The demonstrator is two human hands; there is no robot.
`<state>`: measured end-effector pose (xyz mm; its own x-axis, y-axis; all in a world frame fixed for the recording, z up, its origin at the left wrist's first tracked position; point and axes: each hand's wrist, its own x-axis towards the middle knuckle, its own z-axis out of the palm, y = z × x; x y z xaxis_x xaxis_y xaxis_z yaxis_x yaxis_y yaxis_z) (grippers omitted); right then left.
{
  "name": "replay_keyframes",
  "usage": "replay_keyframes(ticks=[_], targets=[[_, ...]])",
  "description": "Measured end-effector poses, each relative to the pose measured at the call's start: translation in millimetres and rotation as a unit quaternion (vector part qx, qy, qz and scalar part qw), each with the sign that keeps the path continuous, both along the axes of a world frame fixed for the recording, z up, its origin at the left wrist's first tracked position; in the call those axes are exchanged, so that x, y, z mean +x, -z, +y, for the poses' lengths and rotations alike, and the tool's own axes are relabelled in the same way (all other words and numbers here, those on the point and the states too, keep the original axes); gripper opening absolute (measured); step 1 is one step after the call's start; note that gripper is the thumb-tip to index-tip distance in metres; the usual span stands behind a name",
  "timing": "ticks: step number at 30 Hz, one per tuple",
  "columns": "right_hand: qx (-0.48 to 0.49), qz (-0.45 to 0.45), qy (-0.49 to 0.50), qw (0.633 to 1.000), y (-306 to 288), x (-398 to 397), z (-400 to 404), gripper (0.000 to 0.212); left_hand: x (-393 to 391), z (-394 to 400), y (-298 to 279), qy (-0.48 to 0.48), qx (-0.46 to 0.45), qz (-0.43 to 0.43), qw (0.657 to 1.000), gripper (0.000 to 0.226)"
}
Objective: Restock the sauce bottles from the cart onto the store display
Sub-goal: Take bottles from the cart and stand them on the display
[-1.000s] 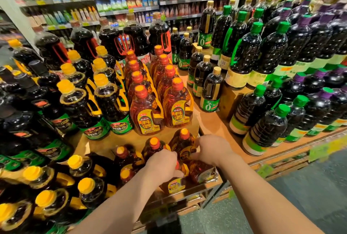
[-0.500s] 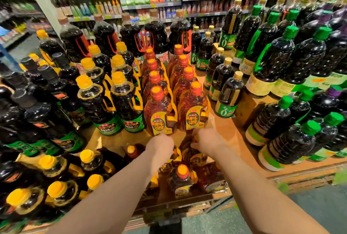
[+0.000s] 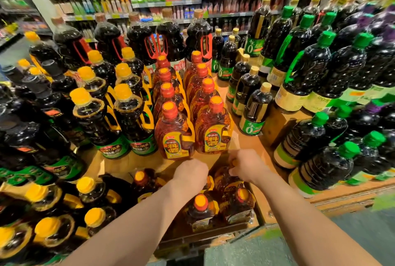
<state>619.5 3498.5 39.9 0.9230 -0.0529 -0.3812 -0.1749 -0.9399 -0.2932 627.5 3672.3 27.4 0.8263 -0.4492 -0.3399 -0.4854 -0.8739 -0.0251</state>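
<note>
Amber bottles (image 3: 224,180) under left hand (image 3: 192,172), right hand (image 3: 245,164); each grip curled on 1.

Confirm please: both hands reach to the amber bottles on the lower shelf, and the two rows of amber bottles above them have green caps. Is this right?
Not quite. In the head view the amber bottles in those two rows have orange-red caps, not green. Both hands, left hand and right hand, do reach to the lower amber bottles.
</note>
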Motion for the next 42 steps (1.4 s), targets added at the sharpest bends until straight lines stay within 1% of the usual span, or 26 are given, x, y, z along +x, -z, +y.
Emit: replay_keyframes(ticks=[2, 5, 8, 10, 11, 13, 14, 15, 16, 18, 20, 22, 23, 24, 26, 29, 31, 35, 39, 42], targets=[[0.005, 0.006, -0.002, 1.000, -1, -1, 1, 0.032, 0, -2, 0, 0.009, -0.008, -0.003, 1.000, 0.016], [-0.012, 0.014, -0.013, 1.000, -4, -2, 8, 0.030, 2, 5, -2, 0.009, -0.020, 0.016, 1.000, 0.023], [-0.085, 0.024, -0.030, 0.996, -14, -3, 19, 0.031, 3, 17, -3, -0.007, -0.040, 0.043, 0.998, 0.039], [-0.150, 0.028, -0.028, 0.988, -23, -3, 33, 0.031, 2, 27, -6, -0.056, -0.077, 0.058, 0.994, 0.046], [-0.168, 0.020, -0.020, 0.985, -26, -3, 40, 0.031, 2, 30, -9, -0.081, -0.091, 0.056, 0.991, 0.045], [-0.178, -0.013, -0.023, 0.984, -37, -4, 58, 0.028, 2, 41, -17, -0.108, -0.097, 0.023, 0.989, 0.031], [-0.176, -0.034, -0.041, 0.983, -41, -4, 72, 0.026, 2, 53, -20, -0.118, -0.094, 0.005, 0.989, 0.020], [-0.169, -0.057, -0.063, 0.982, -44, -5, 86, 0.023, 0, 67, -22, -0.123, -0.084, -0.007, 0.989, 0.015], [-0.155, -0.084, -0.088, 0.980, -47, -8, 101, 0.020, -3, 81, -24, -0.126, -0.070, -0.008, 0.990, 0.021], [-0.113, -0.133, -0.140, 0.975, -47, -10, 129, 0.017, -11, 108, -25, -0.137, -0.035, 0.020, 0.990, 0.031], [-0.069, -0.153, -0.197, 0.966, -39, -7, 154, 0.021, -25, 127, -26, -0.131, 0.000, 0.069, 0.989, 0.028], [-0.042, -0.144, -0.253, 0.956, -25, 2, 175, 0.024, -41, 138, -24, -0.113, 0.030, 0.116, 0.986, 0.026], [-0.035, -0.134, -0.278, 0.951, -18, 6, 183, 0.027, -49, 142, -22, -0.113, 0.032, 0.126, 0.985, 0.030], [-0.028, -0.120, -0.298, 0.947, -12, 10, 190, 0.031, -54, 144, -16, -0.115, 0.030, 0.124, 0.985, 0.035], [-0.010, -0.089, -0.324, 0.942, -2, 15, 200, 0.035, -63, 146, -6, -0.100, 0.029, 0.093, 0.990, 0.040], [0.010, -0.053, -0.329, 0.943, 8, 16, 210, 0.042, -70, 146, 4, -0.104, -0.011, 0.053, 0.993, 0.046], [0.014, -0.057, -0.320, 0.946, 11, 14, 218, 0.044, -72, 149, 4, -0.106, -0.032, 0.036, 0.993, 0.046], [0.008, -0.052, -0.321, 0.946, 8, 14, 222, 0.038, -83, 149, 3, -0.087, -0.039, 0.025, 0.995, 0.035], [-0.026, -0.035, -0.329, 0.943, 6, 13, 210, 0.038, -93, 139, 1, -0.054, -0.059, 0.004, 0.997, 0.032], [-0.055, -0.029, -0.331, 0.941, 7, 12, 197, 0.038, -92, 129, 2, -0.042, -0.068, 0.006, 0.997, 0.030]])
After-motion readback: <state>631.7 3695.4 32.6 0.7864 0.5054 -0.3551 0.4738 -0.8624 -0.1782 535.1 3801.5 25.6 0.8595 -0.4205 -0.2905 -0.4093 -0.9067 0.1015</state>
